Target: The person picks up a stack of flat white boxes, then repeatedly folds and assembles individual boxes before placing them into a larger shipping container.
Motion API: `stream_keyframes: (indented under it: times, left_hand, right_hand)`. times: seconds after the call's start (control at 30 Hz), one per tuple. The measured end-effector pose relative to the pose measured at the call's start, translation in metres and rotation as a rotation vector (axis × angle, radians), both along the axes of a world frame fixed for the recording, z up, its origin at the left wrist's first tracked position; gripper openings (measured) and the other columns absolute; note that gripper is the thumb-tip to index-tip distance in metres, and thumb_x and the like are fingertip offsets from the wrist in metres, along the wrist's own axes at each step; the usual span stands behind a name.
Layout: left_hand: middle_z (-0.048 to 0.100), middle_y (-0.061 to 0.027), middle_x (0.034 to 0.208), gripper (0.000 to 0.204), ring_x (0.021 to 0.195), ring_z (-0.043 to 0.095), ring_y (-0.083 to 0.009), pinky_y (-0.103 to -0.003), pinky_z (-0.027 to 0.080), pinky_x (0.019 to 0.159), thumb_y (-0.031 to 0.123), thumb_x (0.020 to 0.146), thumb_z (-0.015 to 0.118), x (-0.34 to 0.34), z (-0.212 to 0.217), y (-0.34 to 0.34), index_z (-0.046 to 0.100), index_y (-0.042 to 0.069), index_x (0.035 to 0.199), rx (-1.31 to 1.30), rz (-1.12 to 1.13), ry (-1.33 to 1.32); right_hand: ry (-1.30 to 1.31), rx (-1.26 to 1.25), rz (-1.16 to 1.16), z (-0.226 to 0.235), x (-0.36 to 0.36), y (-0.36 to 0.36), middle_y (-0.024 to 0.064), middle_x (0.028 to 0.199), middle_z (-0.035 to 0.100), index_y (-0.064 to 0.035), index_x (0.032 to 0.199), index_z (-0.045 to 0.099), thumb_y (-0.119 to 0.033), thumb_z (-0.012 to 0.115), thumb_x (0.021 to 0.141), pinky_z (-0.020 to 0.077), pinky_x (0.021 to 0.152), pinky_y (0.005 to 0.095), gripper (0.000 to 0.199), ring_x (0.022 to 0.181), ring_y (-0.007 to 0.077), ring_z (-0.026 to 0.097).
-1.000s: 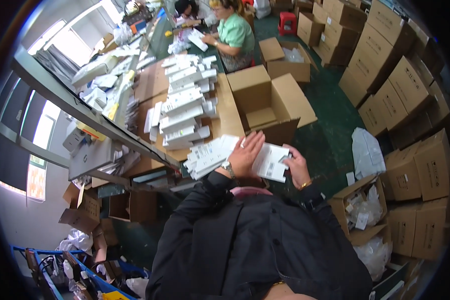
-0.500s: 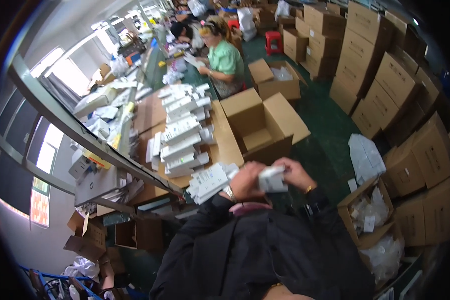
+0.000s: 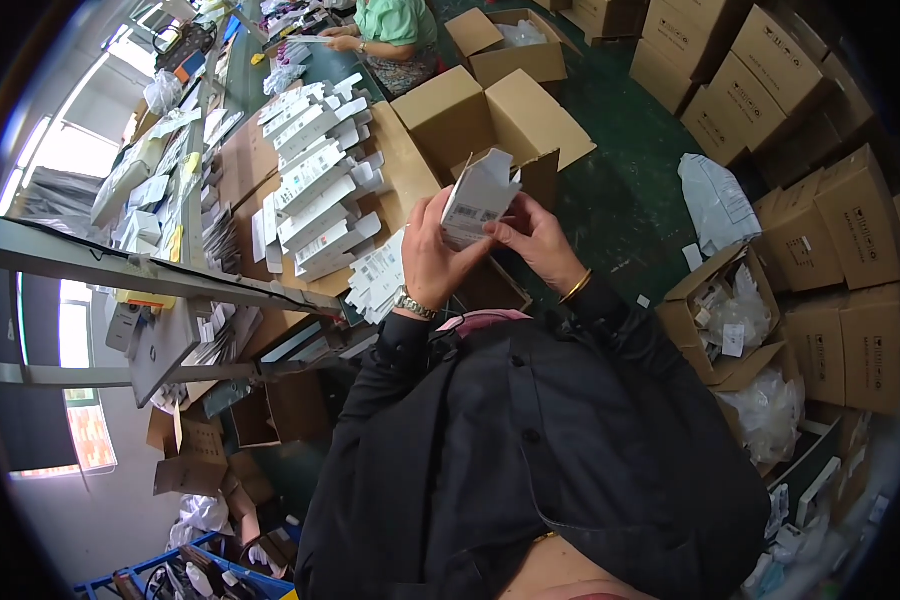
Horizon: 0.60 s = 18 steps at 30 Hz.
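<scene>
While the box was a flat piece between your hands a second ago, it now tilts up at the centre of the frame, apparently opened into a hollow form, its flaps spread at the upper end. That suggests the folding of this piece is under way, with its upper end not yet closed. Your left hand is wrapped round its lower left side; your right hand pinches its lower right edge, thumb on the printed face. You have a grasp on it from both sides.

The box is thin white card, smooth, with crisp creases and dark print. Just left of your left hand, flat boxes fan in a thin pile. Farther up and left, folded boxes lie in slanted rows on the smooth tan table. Above your hands gapes a matt brown carton, stiff-walled, its flaps splayed.
</scene>
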<state>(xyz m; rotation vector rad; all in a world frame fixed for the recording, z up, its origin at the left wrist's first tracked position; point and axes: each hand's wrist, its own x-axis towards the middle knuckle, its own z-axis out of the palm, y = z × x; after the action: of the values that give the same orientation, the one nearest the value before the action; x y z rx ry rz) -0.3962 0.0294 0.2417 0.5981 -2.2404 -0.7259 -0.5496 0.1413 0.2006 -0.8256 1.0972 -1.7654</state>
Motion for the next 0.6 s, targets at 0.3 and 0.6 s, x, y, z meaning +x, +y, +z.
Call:
stream_keyframes:
  times: [0.3,0.6]
  left_hand:
    - [0.063,-0.0094,0.12,0.053,0.109,0.061,-0.0191,-0.033,0.048,0.097,0.021,0.094,0.071,0.005,-0.013,0.003,0.05,0.0,0.138,0.715,-0.156,0.272]
    - [0.067,-0.0077,0.102,0.03,0.1,0.062,-0.0157,-0.03,0.05,0.088,0.017,0.1,0.051,-0.005,-0.02,-0.002,0.063,0.0,0.121,0.635,-0.03,0.354]
  right_hand:
    - [0.295,-0.116,-0.043,-0.012,0.01,0.004,0.0105,0.132,0.064,-0.0013,0.15,0.045,-0.006,0.08,0.092,0.0535,0.103,0.0347,0.068,0.124,0.0189,0.063]
    - [0.44,-0.059,-0.022,0.005,0.012,0.006,0.0105,0.131,0.065,-0.0006,0.149,0.049,-0.003,0.079,0.09,0.0545,0.1,0.0335,0.066,0.117,0.0171,0.066]
